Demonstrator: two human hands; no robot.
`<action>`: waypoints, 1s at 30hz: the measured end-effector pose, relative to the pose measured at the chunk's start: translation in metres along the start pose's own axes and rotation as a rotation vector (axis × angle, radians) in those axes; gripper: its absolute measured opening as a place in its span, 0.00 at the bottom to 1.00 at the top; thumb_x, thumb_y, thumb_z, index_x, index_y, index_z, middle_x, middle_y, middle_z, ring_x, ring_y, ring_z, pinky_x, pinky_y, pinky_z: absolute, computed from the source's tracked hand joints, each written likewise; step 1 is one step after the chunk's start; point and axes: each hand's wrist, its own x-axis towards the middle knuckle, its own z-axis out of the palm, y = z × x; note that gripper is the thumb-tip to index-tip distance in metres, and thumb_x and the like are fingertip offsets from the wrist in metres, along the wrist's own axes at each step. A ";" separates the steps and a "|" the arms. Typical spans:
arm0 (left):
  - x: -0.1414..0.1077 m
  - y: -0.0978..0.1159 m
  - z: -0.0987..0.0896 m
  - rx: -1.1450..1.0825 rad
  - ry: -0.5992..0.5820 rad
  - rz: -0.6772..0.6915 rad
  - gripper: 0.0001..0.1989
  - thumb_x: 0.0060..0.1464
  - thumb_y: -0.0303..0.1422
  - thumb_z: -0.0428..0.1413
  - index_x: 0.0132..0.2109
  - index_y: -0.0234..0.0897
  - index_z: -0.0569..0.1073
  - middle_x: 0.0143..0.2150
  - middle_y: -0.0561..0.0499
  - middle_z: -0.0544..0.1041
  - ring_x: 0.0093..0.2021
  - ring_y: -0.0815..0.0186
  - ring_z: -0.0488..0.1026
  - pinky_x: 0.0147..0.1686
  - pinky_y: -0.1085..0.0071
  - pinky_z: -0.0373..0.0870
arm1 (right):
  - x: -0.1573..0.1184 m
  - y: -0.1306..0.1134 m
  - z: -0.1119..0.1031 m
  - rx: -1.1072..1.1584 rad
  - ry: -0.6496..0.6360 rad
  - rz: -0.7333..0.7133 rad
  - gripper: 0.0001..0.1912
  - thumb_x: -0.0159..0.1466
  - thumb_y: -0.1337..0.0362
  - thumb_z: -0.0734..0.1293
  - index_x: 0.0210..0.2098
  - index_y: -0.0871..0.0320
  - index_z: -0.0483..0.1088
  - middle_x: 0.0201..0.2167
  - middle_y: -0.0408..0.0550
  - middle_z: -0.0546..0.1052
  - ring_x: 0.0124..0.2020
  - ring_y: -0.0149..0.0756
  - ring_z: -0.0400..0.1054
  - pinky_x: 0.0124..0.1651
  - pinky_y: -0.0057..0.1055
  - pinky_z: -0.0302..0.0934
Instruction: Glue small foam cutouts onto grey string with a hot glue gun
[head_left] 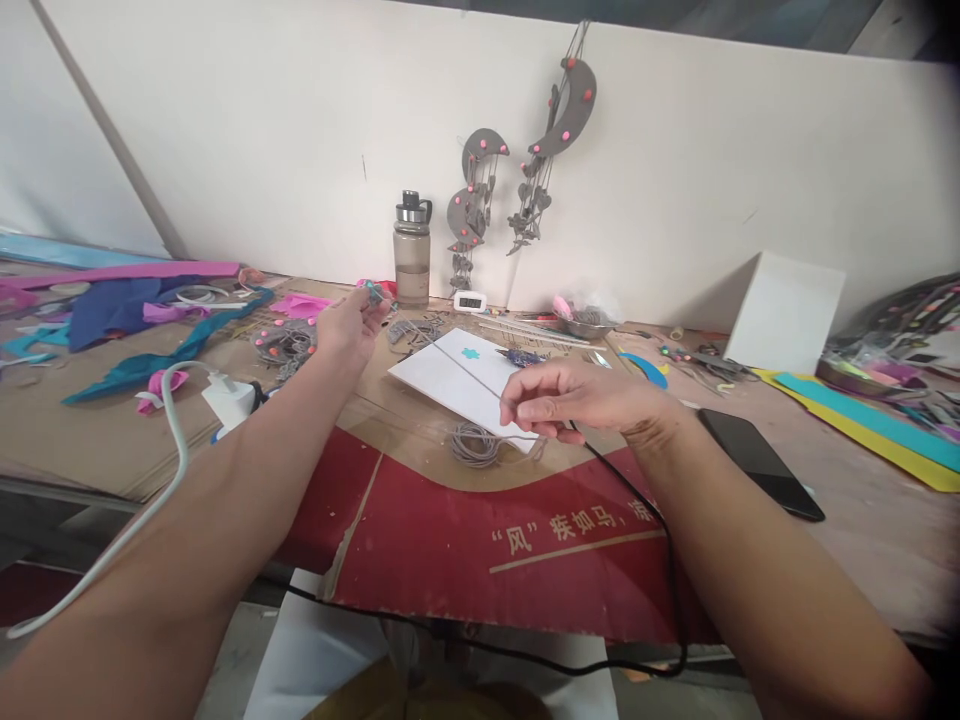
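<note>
My right hand (551, 400) pinches a thin grey cord (469, 368), which stretches up and left over a white board (431, 375). A coil of the same cord (474, 445) lies just below that hand. Farther left, my left hand (349, 328) is closed at the back of the table, fingers curled beside small teal pieces (373, 290); whether it grips one of them I cannot make out. A teal flower-shaped cutout (470, 353) rests on the board.
Behind stand a water bottle (412, 255) and a small digital clock (470, 301). Grey moon hangings (574, 110) hang on the white wall. A phone (757, 465) lies at right, a white charger (229, 402) at left. A black cable (671, 570) loops over the front edge.
</note>
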 end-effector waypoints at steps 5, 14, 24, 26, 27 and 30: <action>-0.001 0.001 -0.001 -0.007 -0.001 -0.012 0.05 0.57 0.22 0.52 0.32 0.31 0.70 0.26 0.54 0.75 0.30 0.75 0.72 0.38 0.75 0.72 | 0.001 0.009 -0.008 -0.104 0.128 0.046 0.14 0.58 0.57 0.66 0.40 0.59 0.71 0.21 0.38 0.66 0.19 0.24 0.57 0.20 0.22 0.54; -0.017 -0.016 0.007 0.097 -0.094 -0.047 0.07 0.44 0.28 0.62 0.30 0.32 0.71 0.29 0.50 0.76 0.29 0.69 0.74 0.27 0.74 0.72 | -0.003 0.024 -0.032 -0.506 0.110 0.233 0.26 0.60 0.42 0.59 0.32 0.57 0.78 0.35 0.48 0.78 0.40 0.37 0.69 0.46 0.31 0.62; -0.013 -0.002 0.008 -0.106 -0.116 -0.088 0.08 0.47 0.32 0.62 0.29 0.36 0.69 0.22 0.56 0.70 0.26 0.75 0.70 0.21 0.81 0.62 | 0.004 0.048 -0.044 -0.282 0.470 0.415 0.24 0.61 0.45 0.60 0.26 0.60 0.69 0.27 0.49 0.75 0.18 0.26 0.63 0.21 0.25 0.58; -0.015 0.013 0.011 -0.189 -0.191 -0.047 0.07 0.51 0.34 0.60 0.30 0.37 0.70 0.23 0.56 0.71 0.26 0.75 0.69 0.22 0.81 0.62 | 0.006 0.052 -0.046 -0.397 0.566 0.495 0.22 0.64 0.49 0.57 0.25 0.60 0.67 0.24 0.48 0.74 0.17 0.25 0.61 0.21 0.25 0.56; -0.018 0.022 0.012 -0.224 -0.226 -0.015 0.07 0.52 0.35 0.59 0.30 0.38 0.70 0.24 0.55 0.71 0.27 0.75 0.69 0.23 0.80 0.62 | 0.007 0.053 -0.047 -0.477 0.597 0.543 0.22 0.64 0.51 0.57 0.25 0.60 0.67 0.24 0.49 0.74 0.18 0.26 0.62 0.22 0.25 0.57; -0.032 0.045 0.018 -0.269 -0.311 0.050 0.07 0.54 0.36 0.56 0.31 0.39 0.70 0.27 0.55 0.72 0.26 0.75 0.68 0.20 0.80 0.61 | 0.012 0.058 -0.049 -0.803 0.662 0.670 0.23 0.64 0.50 0.56 0.25 0.60 0.70 0.26 0.54 0.76 0.26 0.34 0.69 0.29 0.28 0.59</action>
